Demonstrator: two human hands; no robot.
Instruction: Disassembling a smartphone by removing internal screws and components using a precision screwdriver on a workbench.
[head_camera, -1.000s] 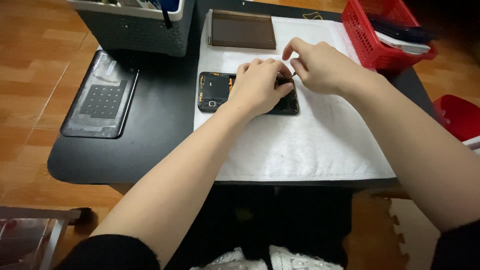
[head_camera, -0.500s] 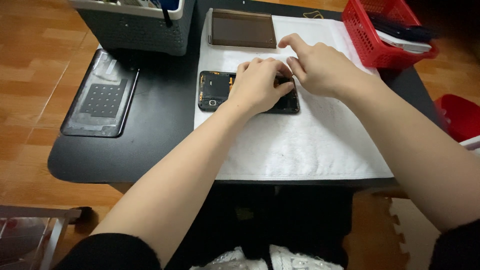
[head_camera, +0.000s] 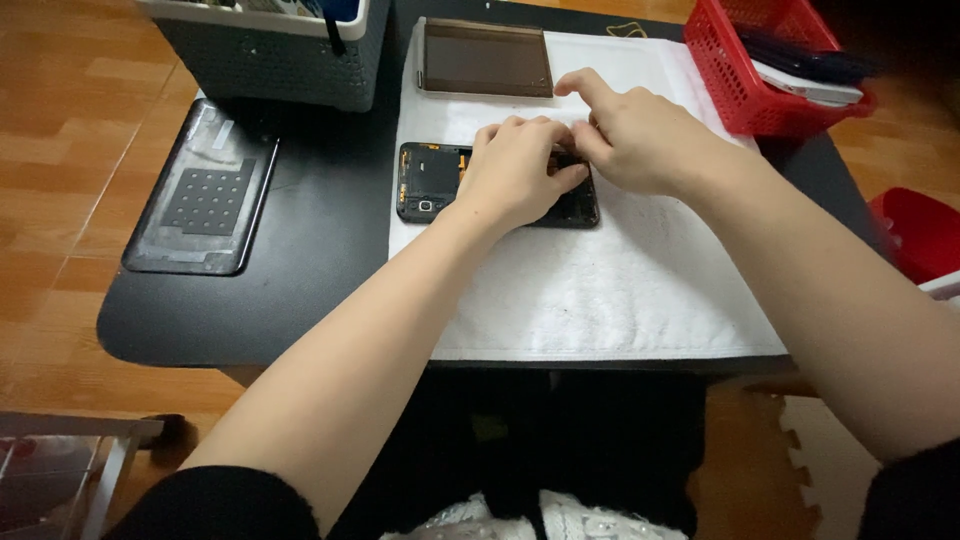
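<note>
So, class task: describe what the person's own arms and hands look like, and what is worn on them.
Both forearms are bare, with black sleeves pushed up near the elbows. The left hand and the right hand wear no gloves; no rings, watch or bracelets show. Nails look short and unpainted.

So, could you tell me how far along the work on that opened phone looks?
Done: the phone lies open on the white towel, with a back cover set aside on the black table. In hand: the left hand and right hand both press on its right half. Left: its insides remain exposed; no cover is on it.
</note>
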